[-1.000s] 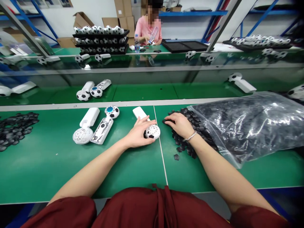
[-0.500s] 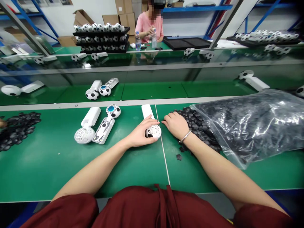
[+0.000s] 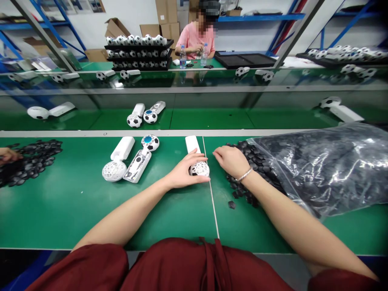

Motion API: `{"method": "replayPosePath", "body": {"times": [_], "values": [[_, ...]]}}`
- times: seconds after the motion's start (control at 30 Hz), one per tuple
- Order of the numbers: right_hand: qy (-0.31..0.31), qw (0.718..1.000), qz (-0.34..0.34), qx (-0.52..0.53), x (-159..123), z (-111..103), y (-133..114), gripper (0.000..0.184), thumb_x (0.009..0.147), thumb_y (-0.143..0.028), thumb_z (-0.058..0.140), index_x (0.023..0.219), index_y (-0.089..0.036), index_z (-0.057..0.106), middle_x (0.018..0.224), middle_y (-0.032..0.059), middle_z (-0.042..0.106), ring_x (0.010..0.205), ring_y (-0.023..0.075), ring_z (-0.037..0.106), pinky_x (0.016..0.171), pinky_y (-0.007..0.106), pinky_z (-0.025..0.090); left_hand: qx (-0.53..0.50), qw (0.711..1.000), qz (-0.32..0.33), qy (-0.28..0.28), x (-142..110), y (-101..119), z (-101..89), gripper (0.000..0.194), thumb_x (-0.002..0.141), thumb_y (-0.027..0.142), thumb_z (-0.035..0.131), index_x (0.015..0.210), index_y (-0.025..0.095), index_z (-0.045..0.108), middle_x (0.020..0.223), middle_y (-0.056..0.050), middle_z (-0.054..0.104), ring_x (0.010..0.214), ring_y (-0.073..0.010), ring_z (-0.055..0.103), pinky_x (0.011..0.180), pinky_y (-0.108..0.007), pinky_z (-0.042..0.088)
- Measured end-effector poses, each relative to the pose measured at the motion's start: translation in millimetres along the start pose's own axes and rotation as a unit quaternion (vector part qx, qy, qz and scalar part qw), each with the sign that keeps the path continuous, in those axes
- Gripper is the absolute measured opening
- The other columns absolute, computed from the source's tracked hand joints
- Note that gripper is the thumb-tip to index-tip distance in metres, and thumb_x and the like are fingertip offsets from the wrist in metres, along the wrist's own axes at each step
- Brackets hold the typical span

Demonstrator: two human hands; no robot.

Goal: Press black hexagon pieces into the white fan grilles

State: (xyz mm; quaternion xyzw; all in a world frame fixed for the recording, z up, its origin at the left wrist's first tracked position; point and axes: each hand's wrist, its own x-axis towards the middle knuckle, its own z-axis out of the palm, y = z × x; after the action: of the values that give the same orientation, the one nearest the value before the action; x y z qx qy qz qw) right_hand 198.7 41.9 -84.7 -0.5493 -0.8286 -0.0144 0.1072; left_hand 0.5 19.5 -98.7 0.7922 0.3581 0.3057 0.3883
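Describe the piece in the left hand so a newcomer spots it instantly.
On the near green bench, find the thin white line and the person's left hand beside it. It holds the ball end of a white-handled piece. Unlike the plain white piece and blue-disc piece further left, this one has a hand on it.

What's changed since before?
The white ball-headed plastic toy in the left hand turned, its handle swinging right. The right hand curled in, its grip hidden. White toys on the glossy green belt slid right. Another person's hand reached over the left pile of black pieces. The left hand kept its hold.
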Motion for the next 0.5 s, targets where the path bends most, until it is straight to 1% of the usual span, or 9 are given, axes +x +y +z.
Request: {"method": "replayPosePath", "body": {"times": [0.03, 0.07, 0.13, 0.17, 0.2, 0.27, 0.37, 0.43, 0.5], "values": [[0.031, 0.996, 0.012, 0.081, -3.5, -3.4, -1.3, 0.025, 0.087, -0.025, 0.042, 0.081, -0.014, 0.064, 0.08, 0.0088, 0.066, 0.076, 0.0186, 0.06, 0.068, 0.029, 0.042, -0.013, 0.999, -0.016, 0.028, 0.5, 2.2, 1.1, 0.045, 0.07, 0.034, 0.067, 0.111, 0.02, 0.057, 0.128, -0.01, 0.049, 0.131, -0.0266, 0.027, 0.107, -0.047, 0.024], [0.064, 0.982, 0.023, 0.177, -7.1, -7.0, -3.8, 0.023, 0.086, -0.027, 0.045, 0.081, -0.016, 0.064, 0.081, 0.0069, 0.066, 0.077, 0.0174, 0.059, 0.069, 0.028, 0.044, -0.021, 0.997, -0.032, 0.06, 0.9, 4.6, 2.4, 0.037, 0.072, 0.034, 0.065, 0.106, 0.019, 0.06, 0.125, -0.01, 0.051, 0.128, -0.0254, 0.032, 0.107, -0.045, 0.026], [0.112, 0.931, 0.041, 0.346, -14.0, -13.2, -11.6, 0.02, 0.084, -0.032, 0.05, 0.079, -0.019, 0.064, 0.082, 0.005, 0.065, 0.079, 0.0168, 0.059, 0.07, 0.029, 0.046, -0.017, 0.992, -0.049, 0.114, 1.3, 9.4, 5.1, 0.024, 0.075, 0.032, 0.063, 0.096, 0.02, 0.065, 0.118, -0.008, 0.055, 0.122, -0.0235, 0.04, 0.105, -0.043, 0.029], [0.121, 0.91, 0.043, 0.394, -16.9, -15.2, -16.3, 0.02, 0.083, -0.034, 0.051, 0.077, -0.019, 0.064, 0.082, 0.0048, 0.064, 0.08, 0.017, 0.058, 0.07, 0.03, 0.047, -0.008, 0.99, -0.049, 0.129, 1.3, 11.6, 6.3, 0.021, 0.075, 0.031, 0.064, 0.093, 0.021, 0.066, 0.115, -0.007, 0.057, 0.12, -0.0231, 0.042, 0.105, -0.043, 0.03], [0.126, 0.895, 0.041, 0.426, -19.3, -16.1, -21.0, 0.02, 0.082, -0.035, 0.052, 0.076, -0.02, 0.064, 0.082, 0.0048, 0.063, 0.081, 0.0173, 0.057, 0.071, 0.031, 0.047, 0.0, 0.99, -0.044, 0.137, 1.1, 13.5, 7.3, 0.018, 0.074, 0.031, 0.065, 0.09, 0.022, 0.067, 0.113, -0.006, 0.058, 0.118, -0.023, 0.043, 0.104, -0.043, 0.03], [0.127, 0.876, 0.034, 0.464, -22.4, -15.4, -28.7, 0.019, 0.081, -0.036, 0.054, 0.075, -0.02, 0.064, 0.081, 0.005, 0.062, 0.082, 0.0176, 0.057, 0.072, 0.032, 0.047, 0.01, 0.989, -0.025, 0.145, 0.5, 16.6, 8.6, 0.013, 0.075, 0.03, 0.064, 0.085, 0.022, 0.068, 0.108, -0.004, 0.06, 0.117, -0.0225, 0.043, 0.103, -0.043, 0.032], [0.109, 0.865, 0.028, 0.488, -25.0, -11.9, -33.5, 0.018, 0.081, -0.034, 0.055, 0.076, -0.02, 0.064, 0.081, 0.005, 0.062, 0.079, 0.0171, 0.057, 0.071, 0.031, 0.048, 0.03, 0.987, 0.004, 0.155, -0.3, 19.5, 8.1, 0.009, 0.079, 0.028, 0.06, 0.079, 0.022, 0.066, 0.1, -0.003, 0.063, 0.112, -0.0211, 0.045, 0.099, -0.041, 0.035], [0.099, 0.871, 0.024, 0.481, -27.1, -11.5, -32.8, 0.017, 0.081, -0.032, 0.055, 0.089, -0.02, 0.064, 0.088, 0.0048, 0.064, 0.078, 0.0164, 0.058, 0.071, 0.031, 0.049, 0.071, 0.987, 0.015, 0.141, -0.5, 21.2, 6.3, 0.009, 0.08, 0.028, 0.058, 0.078, 0.023, 0.065, 0.092, -0.002, 0.064, 0.108, -0.0209, 0.047, 0.097, -0.041, 0.035], [0.085, 0.891, -0.011, 0.445, -29.9, -13.3, -30.8, 0.023, 0.082, -0.027, 0.053, 0.104, -0.022, 0.061, 0.094, 0.0043, 0.064, 0.082, 0.016, 0.059, 0.074, 0.03, 0.048, 0.125, 0.985, 0.025, 0.119, -0.6, 22.8, 4.1, 0.009, 0.079, 0.029, 0.059, 0.075, 0.023, 0.064, 0.085, 0.0, 0.064, 0.104, -0.021, 0.048, 0.098, -0.042, 0.033]]}}
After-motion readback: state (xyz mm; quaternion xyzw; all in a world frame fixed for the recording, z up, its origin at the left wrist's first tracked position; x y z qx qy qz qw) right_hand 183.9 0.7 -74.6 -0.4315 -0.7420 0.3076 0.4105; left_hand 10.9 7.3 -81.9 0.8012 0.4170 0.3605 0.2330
